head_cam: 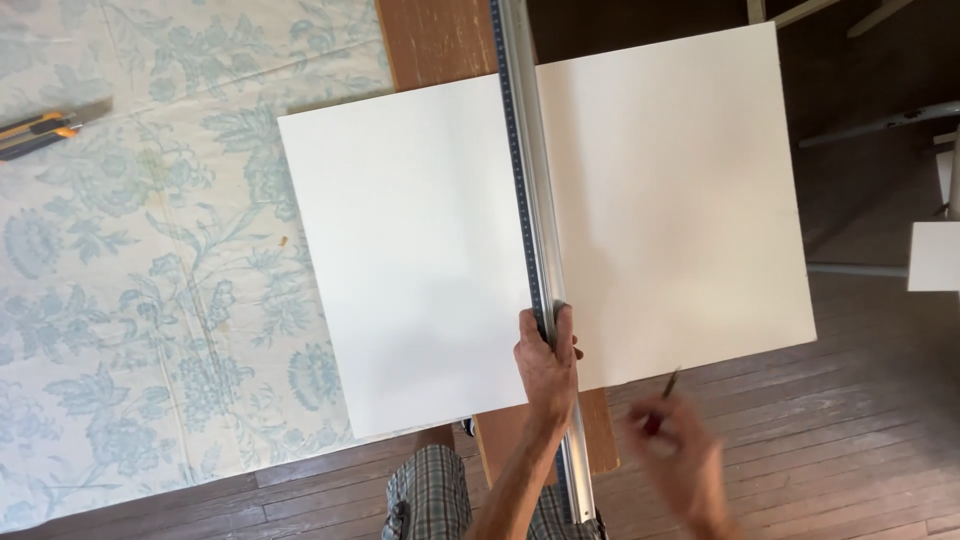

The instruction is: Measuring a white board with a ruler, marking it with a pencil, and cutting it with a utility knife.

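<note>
Blurred at the bottom edge, the right hand (678,462) is closed around a thin dark pencil (664,393), whose tip points up toward the near edge of the white board (420,260); hand and pencil sit just off that edge, over the wooden floor (860,420). Beside it, the left hand (546,362) presses down on a long metal ruler (525,170), fingers curled over its left side and thumb on the right. That ruler runs across the board from near edge to far, splitting it into 2 white areas. Beneath the board lie a brown wooden plank (440,40) and a blue floral cloth (130,300). An orange and black utility knife (45,128) rests on the cloth, well apart at far left.
</note>
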